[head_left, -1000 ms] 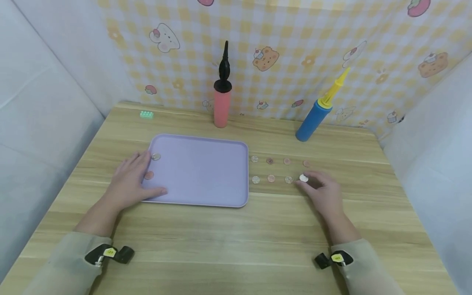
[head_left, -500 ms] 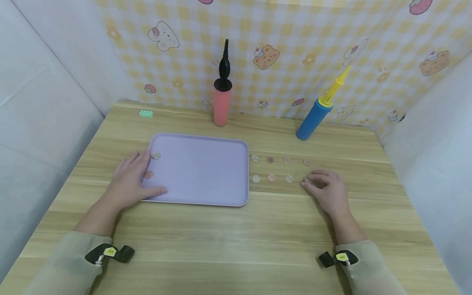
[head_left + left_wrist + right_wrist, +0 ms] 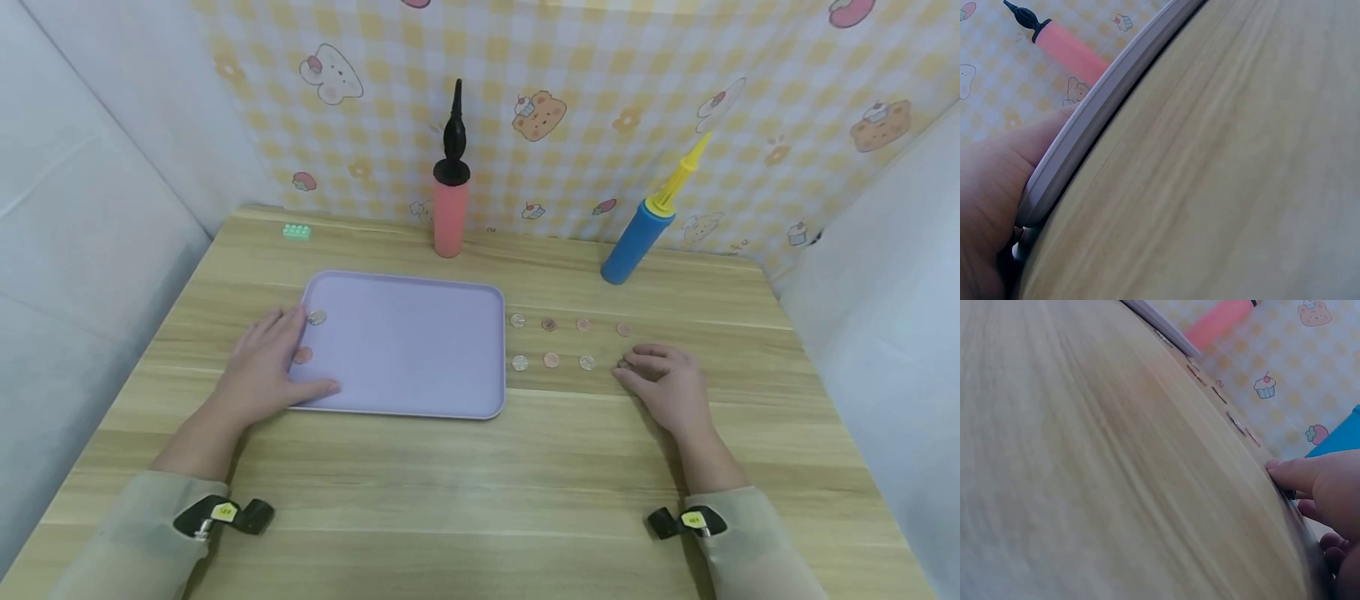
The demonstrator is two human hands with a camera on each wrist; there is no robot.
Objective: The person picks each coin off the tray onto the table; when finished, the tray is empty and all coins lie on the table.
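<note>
A lilac tray (image 3: pixel 405 346) lies on the table. My left hand (image 3: pixel 258 367) rests over its left rim with fingers stretched out and the thumb across the near left corner. Just beside those fingers, a silver coin (image 3: pixel 317 317) and a copper coin (image 3: pixel 302 356) lie inside the tray. To the tray's right, two rows of coins lie flat, among them a silver coin (image 3: pixel 587 362) and a copper coin (image 3: pixel 623 329). At the right end of the near row, my right hand (image 3: pixel 667 383) pinches a coin between thumb and fingertips, close over the table; the fingers mostly hide it.
Behind the tray stands a pink balloon pump (image 3: pixel 450 218) with a black top. A blue balloon pump (image 3: pixel 637 244) with a yellow nozzle stands tilted at the back right. A small mint-green toy brick (image 3: pixel 296 232) sits at the back left. A checked cloth (image 3: pixel 390 108) hangs behind the table.
My right hand has shifted slightly to the right, and the silver coin at the end of the near row has gone with it into the fingers. The left hand and tray have not moved.
</note>
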